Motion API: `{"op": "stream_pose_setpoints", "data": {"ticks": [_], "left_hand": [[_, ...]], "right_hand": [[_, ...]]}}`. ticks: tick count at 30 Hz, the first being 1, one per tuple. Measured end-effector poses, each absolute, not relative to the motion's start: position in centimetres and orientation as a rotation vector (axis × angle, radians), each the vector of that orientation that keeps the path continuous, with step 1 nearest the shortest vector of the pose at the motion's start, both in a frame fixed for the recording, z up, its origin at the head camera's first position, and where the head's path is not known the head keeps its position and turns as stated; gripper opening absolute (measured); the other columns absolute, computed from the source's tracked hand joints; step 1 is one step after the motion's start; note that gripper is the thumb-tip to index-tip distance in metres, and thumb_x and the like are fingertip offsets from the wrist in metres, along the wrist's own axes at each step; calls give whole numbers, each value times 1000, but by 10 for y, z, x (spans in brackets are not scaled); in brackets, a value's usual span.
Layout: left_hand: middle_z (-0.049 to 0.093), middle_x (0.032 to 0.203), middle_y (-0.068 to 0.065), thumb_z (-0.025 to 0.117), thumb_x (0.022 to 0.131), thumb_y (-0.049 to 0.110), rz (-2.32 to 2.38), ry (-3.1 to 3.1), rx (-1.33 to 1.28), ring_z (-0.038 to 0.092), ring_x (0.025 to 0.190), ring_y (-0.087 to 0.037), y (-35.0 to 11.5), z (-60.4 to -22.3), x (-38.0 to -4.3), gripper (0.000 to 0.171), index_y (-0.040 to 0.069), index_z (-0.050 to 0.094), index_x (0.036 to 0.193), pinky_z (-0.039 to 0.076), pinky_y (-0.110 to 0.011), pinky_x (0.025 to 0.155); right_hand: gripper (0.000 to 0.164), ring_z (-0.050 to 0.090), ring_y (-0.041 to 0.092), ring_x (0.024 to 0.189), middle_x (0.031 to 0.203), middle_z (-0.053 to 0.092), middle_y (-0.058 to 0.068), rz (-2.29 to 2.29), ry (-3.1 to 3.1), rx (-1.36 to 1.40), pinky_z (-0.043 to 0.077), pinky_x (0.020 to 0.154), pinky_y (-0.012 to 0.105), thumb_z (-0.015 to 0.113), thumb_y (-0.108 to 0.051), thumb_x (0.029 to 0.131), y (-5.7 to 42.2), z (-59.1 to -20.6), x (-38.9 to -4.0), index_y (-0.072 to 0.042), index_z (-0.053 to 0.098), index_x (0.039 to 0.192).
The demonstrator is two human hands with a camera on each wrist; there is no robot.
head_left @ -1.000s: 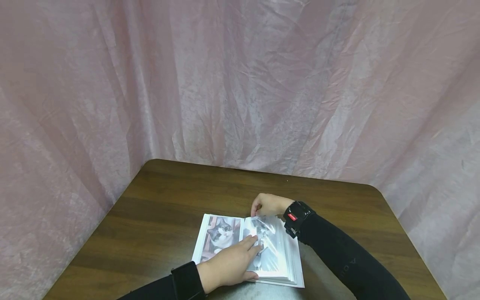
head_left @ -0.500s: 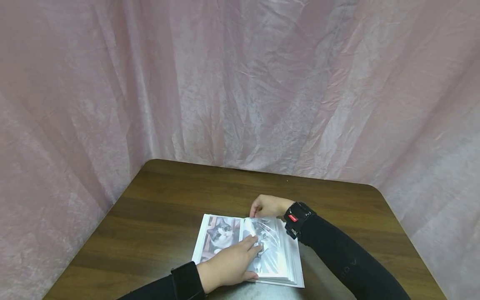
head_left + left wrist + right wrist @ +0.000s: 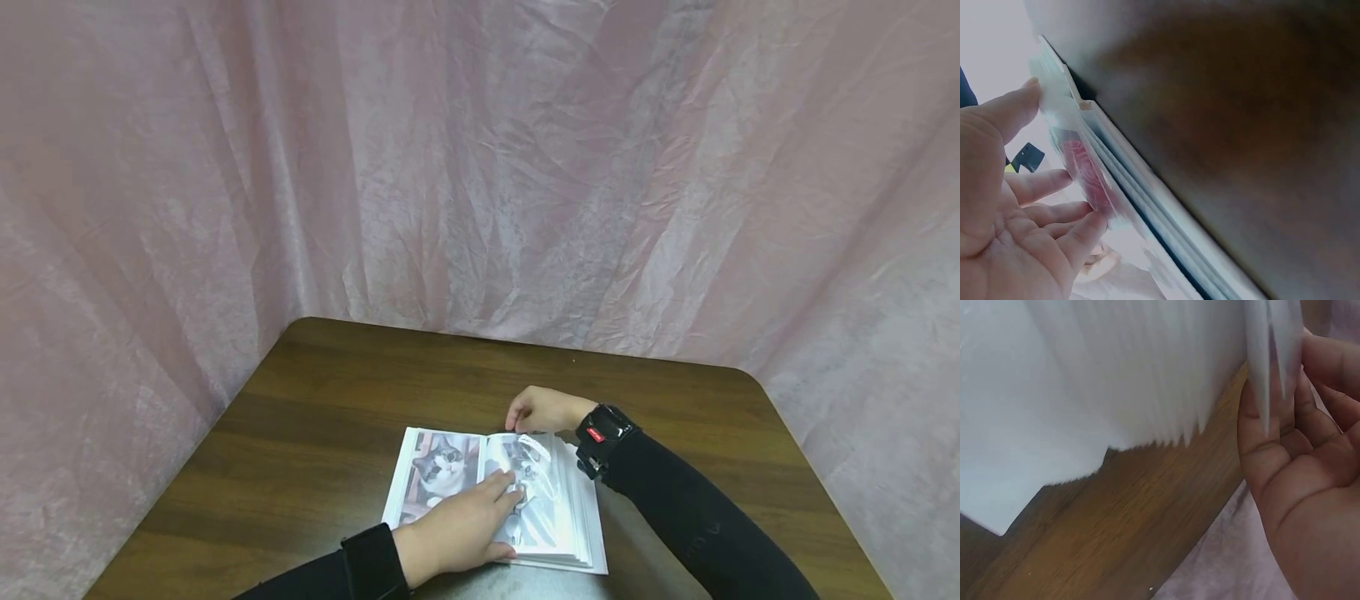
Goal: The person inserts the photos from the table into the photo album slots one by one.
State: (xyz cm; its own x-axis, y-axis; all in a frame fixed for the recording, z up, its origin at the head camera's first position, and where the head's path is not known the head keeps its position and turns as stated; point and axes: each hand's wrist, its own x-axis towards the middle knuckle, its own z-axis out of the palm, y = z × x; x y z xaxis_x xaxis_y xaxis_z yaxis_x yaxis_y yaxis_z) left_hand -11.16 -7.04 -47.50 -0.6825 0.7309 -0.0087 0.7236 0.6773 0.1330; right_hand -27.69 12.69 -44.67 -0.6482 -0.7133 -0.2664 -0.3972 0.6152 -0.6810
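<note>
An open photo album (image 3: 589, 521) lies on the table, with a cat photo (image 3: 442, 465) on its left page. My left hand (image 3: 459, 527) rests over the middle of the album, fingers extended onto the right page's glossy clear sleeve (image 3: 543, 508); the left wrist view has its fingers (image 3: 1088, 234) along the sleeve face. At the right page's top edge, my right hand (image 3: 551, 410) pinches the page with curled fingers. Seen from the right wrist, thin page layers (image 3: 1263, 369) stand between those fingers. Part of the photo in the right page is hidden by my left fingers and glare.
The brown wooden table (image 3: 337, 392) extends around the album on all sides. Pink velvet curtains (image 3: 465, 167) hang behind it and along both sides. Several more album pages (image 3: 1141, 375) fan out beside my right hand.
My right hand has shifted slightly to the right along the page's top edge. The sleeve's glare has changed, with a bright curved strip now near the top. My left hand stays in place.
</note>
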Motion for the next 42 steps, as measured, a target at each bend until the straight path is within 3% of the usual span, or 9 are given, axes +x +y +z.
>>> {"op": "stream_pose_setpoints", "data": {"ticks": [4, 12, 20, 26, 31, 36, 42], "left_hand": [[45, 152, -17, 67, 91, 52, 200, 2824, 1239, 43, 140, -30, -71, -475, -112, 73, 6, 51, 145, 43, -35, 109], [44, 152, -18, 66, 92, 52, 213, 2814, 1240, 43, 140, -31, -72, -476, -113, 73, 6, 50, 145, 43, -35, 108], [43, 153, -17, 66, 92, 52, 222, 2806, 1208, 41, 142, -29, -71, -476, -112, 72, 7, 50, 146, 42, -36, 110], [42, 153, -17, 67, 91, 53, 210, 2811, 1197, 41, 141, -29, -70, -475, -111, 74, 7, 49, 147, 42, -36, 110], [43, 153, -17, 67, 91, 53, 198, 2818, 1197, 42, 141, -30, -70, -473, -112, 74, 7, 50, 146, 42, -37, 109], [43, 153, -17, 68, 90, 53, 195, 2821, 1203, 43, 140, -31, -70, -474, -114, 75, 7, 50, 146, 42, -37, 109], [43, 152, -18, 68, 90, 53, 210, 2820, 1199, 43, 140, -30, -69, -474, -113, 75, 6, 50, 146, 41, -37, 110]], "right_hand": [[11, 58, 11, 68, 81, 66, -1, -817, 2352, -845, 49, 59, 24, 65, -2, 94, 134, -448, -277, -6, 74, 98], [7, 61, 7, 78, 85, 68, -7, -826, 2537, -898, 54, 69, 26, 69, -7, 93, 150, -446, -270, -10, 75, 97], [9, 59, 5, 70, 80, 67, -7, -766, 2751, -872, 52, 62, 24, 69, -8, 93, 171, -434, -239, -4, 75, 99], [17, 67, 17, 92, 99, 71, 2, -754, 2875, -837, 57, 80, 36, 71, -8, 92, 183, -440, -210, -3, 73, 108], [31, 65, 26, 109, 116, 68, 8, -711, 2938, -748, 54, 92, 45, 73, -14, 92, 187, -453, -191, -4, 68, 120], [43, 62, 29, 115, 126, 62, 13, -714, 2934, -672, 52, 97, 47, 74, -18, 92, 189, -467, -179, -3, 63, 130], [44, 62, 31, 116, 127, 61, 15, -746, 2899, -612, 51, 97, 49, 73, -19, 93, 189, -475, -171, -2, 62, 131]]}}
